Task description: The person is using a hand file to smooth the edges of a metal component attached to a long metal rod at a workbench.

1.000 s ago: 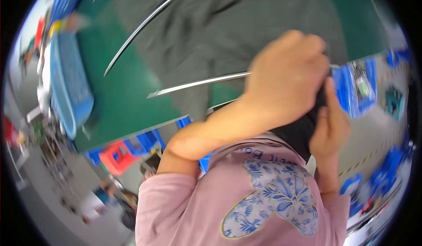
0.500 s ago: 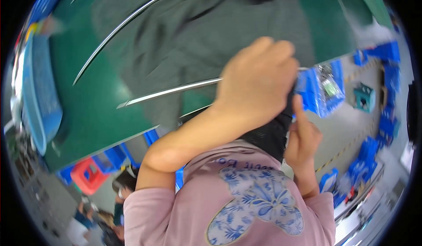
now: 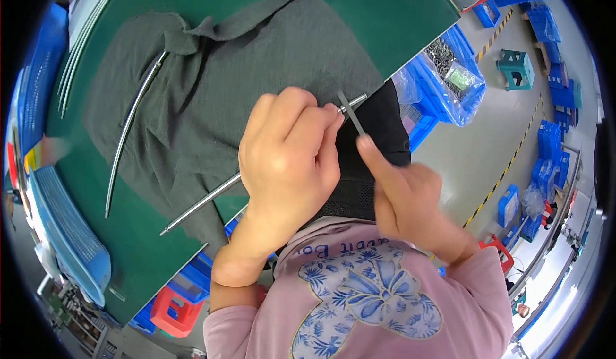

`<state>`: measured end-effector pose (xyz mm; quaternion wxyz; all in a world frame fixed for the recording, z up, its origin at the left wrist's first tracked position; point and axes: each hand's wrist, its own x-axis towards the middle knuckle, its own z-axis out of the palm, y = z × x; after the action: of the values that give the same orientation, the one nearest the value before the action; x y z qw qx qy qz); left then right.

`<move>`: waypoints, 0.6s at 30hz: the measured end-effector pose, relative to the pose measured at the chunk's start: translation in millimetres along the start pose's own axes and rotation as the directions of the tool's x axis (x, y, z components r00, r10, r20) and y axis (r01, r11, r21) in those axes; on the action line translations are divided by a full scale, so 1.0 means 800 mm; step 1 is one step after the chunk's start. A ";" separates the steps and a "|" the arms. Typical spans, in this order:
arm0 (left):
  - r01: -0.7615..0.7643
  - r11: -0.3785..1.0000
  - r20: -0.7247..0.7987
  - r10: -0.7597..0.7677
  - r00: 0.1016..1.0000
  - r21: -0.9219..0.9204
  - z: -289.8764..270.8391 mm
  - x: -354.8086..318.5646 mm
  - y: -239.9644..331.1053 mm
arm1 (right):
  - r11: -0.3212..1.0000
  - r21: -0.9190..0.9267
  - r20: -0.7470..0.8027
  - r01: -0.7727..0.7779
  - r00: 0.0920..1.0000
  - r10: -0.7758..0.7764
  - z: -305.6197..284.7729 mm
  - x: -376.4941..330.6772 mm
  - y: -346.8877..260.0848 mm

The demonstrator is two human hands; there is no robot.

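Note:
My left hand (image 3: 289,160) is closed around a long straight metal rod (image 3: 199,204), gripping it near its right end. The rod slants from the table's front edge up to my fingers. My right hand (image 3: 404,195) is just right of it, index finger and thumb pinching a thin flat grey strip (image 3: 351,112) that crosses the rod's tip. Both hands hover over the edge of a grey cloth (image 3: 256,57) spread on a green table (image 3: 398,12).
A curved metal rod (image 3: 128,131) lies on the cloth at left, and several more rods (image 3: 90,25) lie at the table's far left corner. A blue basket (image 3: 64,224) sits left. Blue bins with a bag of parts (image 3: 449,73), a green stool (image 3: 516,67) and a red stool (image 3: 173,307) stand on the floor.
The view has swung, so the table fills more of it. My right hand has come out from behind the left and now holds the strip at the rod's tip.

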<state>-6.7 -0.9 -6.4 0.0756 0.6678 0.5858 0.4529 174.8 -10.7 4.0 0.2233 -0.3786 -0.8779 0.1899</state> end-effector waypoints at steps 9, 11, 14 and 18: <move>-0.008 1.000 0.002 0.008 1.000 -0.001 -0.003 0.003 -0.001 | 0.999 -0.021 -0.009 0.031 0.999 -0.031 0.007 -0.009 -0.001; -0.008 1.000 0.036 0.007 0.999 0.030 -0.003 0.001 0.001 | 0.999 0.000 0.029 0.033 0.999 -0.033 0.002 -0.013 0.003; -0.019 1.000 -0.001 0.019 1.000 0.009 -0.003 0.003 -0.001 | 0.994 0.017 -0.149 0.108 0.983 -0.105 0.027 0.030 0.010; -0.019 1.000 0.028 0.019 0.999 0.009 -0.004 0.002 0.000 | 0.992 0.086 -0.199 0.096 0.977 -0.077 0.049 -0.010 0.016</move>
<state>-9.3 -0.9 -3.4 0.0761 0.6800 0.5804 0.4415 166.1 -14.6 -37.2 0.3342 -0.3458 -0.8574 0.1833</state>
